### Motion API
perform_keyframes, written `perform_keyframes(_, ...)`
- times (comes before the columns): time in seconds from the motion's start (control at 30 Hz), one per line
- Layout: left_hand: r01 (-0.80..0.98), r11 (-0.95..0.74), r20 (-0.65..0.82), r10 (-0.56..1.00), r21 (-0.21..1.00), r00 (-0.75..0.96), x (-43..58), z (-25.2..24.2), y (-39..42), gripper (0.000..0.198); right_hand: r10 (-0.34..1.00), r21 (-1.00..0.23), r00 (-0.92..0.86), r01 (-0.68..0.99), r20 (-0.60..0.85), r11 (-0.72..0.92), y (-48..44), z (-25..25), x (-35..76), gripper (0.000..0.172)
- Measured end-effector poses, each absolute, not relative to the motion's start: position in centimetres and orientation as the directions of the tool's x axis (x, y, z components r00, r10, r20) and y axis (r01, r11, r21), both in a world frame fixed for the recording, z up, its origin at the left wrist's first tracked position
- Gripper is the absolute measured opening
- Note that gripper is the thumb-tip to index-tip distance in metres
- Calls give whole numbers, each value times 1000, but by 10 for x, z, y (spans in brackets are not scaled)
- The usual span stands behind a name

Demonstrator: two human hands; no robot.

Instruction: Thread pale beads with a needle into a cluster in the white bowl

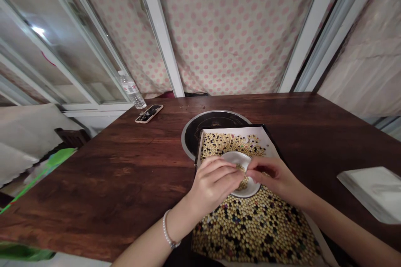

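Note:
A small white bowl (247, 193) holding some tiny gold beads (243, 182) sits on the bead-covered tray (272, 137). Loose gold and black beads (250, 225), with a few coloured ones, spread around it. My left hand (216, 177), with a pearl bracelet (167, 229) at the wrist, is closed over the bowl's left side. From the right, my right hand (275, 177) pinches thumb against forefinger above the bowl. The fingertips of both hands nearly meet there. Whatever lies between them is too small or hidden to make out.
Behind the tray, a round black plate (191, 135) is set in the dark wooden table (125, 175). A phone (149, 114) and a water bottle (133, 91) are at the back left. A white packet (372, 190) lies on the right. Dotted curtains (232, 33) hang beyond.

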State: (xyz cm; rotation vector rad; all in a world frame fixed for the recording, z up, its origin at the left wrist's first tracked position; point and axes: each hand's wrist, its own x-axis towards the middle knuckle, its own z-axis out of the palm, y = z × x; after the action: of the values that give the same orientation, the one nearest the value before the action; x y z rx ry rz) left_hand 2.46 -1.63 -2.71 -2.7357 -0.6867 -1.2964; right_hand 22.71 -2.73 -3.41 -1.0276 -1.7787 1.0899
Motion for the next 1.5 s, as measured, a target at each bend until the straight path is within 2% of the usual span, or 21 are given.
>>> perform_keyframes(0.13,462,-884,701,374,71,608,26,-23,-20,17,917,-941,-361,215,172,262,-30,-33,225,21)
perform_keyframes(0.17,475,-878,678,384,58,627,27,-21,-21,24,922,-947,-350,205,166,248,-29,-33,225,21)
perform_keyframes(0.27,536,-844,586,439,9,681,29,-17,-22,61,947,-962,-283,179,151,207,-28,-34,227,20)
perform_keyframes(0.33,593,-805,535,490,-25,688,29,-17,-23,75,964,-965,-224,186,142,185,-26,-36,229,21)
perform_keyframes(0.5,718,-691,532,578,-84,619,27,-25,-23,83,976,-960,-176,223,129,168,-26,-40,231,22)
perform_keyframes(0.73,825,-553,492,688,-122,534,27,-32,-24,79,974,-943,-170,273,149,192,-26,-42,230,23)
perform_keyframes(0.93,788,-604,457,672,-117,583,28,-25,-26,61,970,-933,-194,299,146,201,-29,-38,226,22)
perform_keyframes(1.1,760,-639,457,643,-122,614,30,-24,-28,45,940,-909,-280,309,194,279,-32,-38,223,20)
perform_keyframes(1.33,693,-702,446,574,-164,687,31,-21,-29,39,929,-889,-301,334,214,312,-31,-45,223,15)
perform_keyframes(1.5,673,-730,460,559,-123,690,29,-19,-28,34,928,-890,-300,327,220,317,-32,-43,223,14)
